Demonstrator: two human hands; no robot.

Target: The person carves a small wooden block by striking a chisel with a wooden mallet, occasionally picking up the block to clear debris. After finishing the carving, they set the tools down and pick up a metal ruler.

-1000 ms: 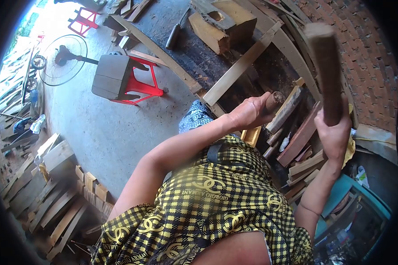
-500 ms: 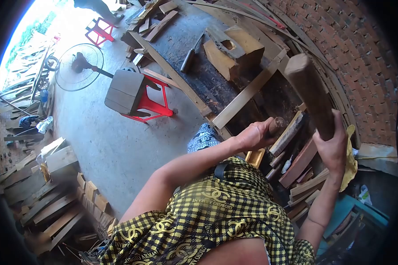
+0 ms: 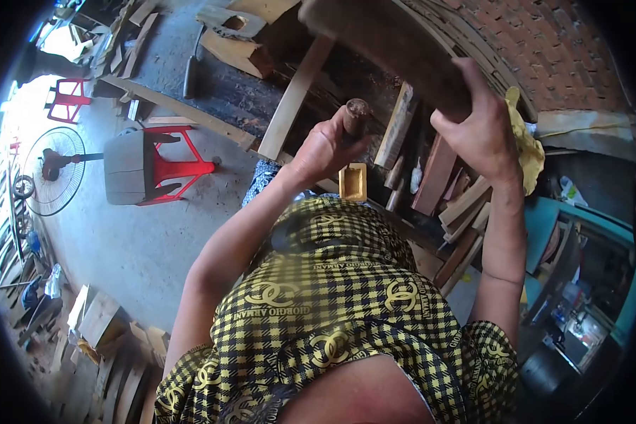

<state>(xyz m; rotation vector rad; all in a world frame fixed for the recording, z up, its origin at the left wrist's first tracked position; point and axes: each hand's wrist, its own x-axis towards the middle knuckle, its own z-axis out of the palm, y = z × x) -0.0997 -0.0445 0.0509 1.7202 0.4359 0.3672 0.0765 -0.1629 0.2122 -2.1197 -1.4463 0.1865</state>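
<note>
My left hand is closed round the upright wooden handle of a chisel. The handle's worn, round top sticks out above the fist, and the lower end is hidden. My right hand grips a thick wooden mallet, raised to the right of the chisel. Its head slants to the upper left over the dark workbench, apart from the chisel. A pale wooden strip lies across the bench beyond my left hand.
A second tool with a dark handle and a block with a hole lie on the bench. Boards and a yellow cloth are at right. A red stool and a fan stand left.
The mallet has swung from steeply upright to a slant toward the upper left. My left hand still holds the chisel. The view has turned, shifting the surroundings left.
</note>
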